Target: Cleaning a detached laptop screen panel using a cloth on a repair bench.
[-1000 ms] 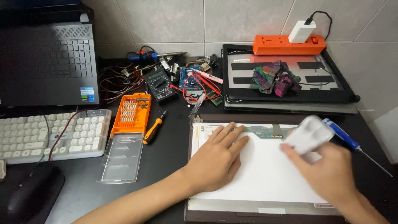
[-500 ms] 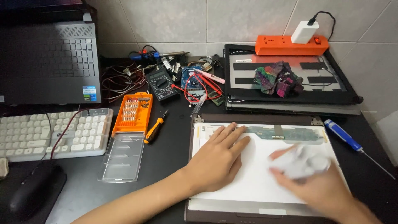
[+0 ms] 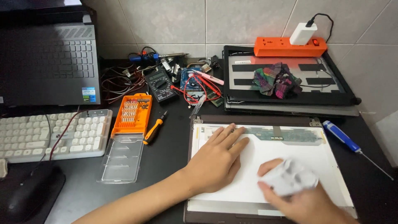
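A bare white laptop screen panel [image 3: 290, 153] lies flat on the dark desk in front of me. My left hand [image 3: 215, 159] rests palm down on its left half, fingers spread, holding nothing. My right hand [image 3: 302, 199] is at the panel's lower right, gripping a crumpled white cloth [image 3: 290, 178] pressed against the panel surface. A blue-handled screwdriver [image 3: 344, 139] lies just right of the panel, apart from both hands.
An orange bit set [image 3: 132, 114] with its clear lid [image 3: 122, 157] and an orange-black screwdriver [image 3: 154, 128] lie left of the panel. Behind are a multimeter [image 3: 161, 85], tangled wires, a laptop lid with an orange power strip [image 3: 286, 45], an open laptop [image 3: 49, 62], a white keyboard [image 3: 49, 135] and a mouse [image 3: 29, 195].
My right hand with the cloth has moved from the panel's upper right down and left to its lower right part. The left hand stays in place.
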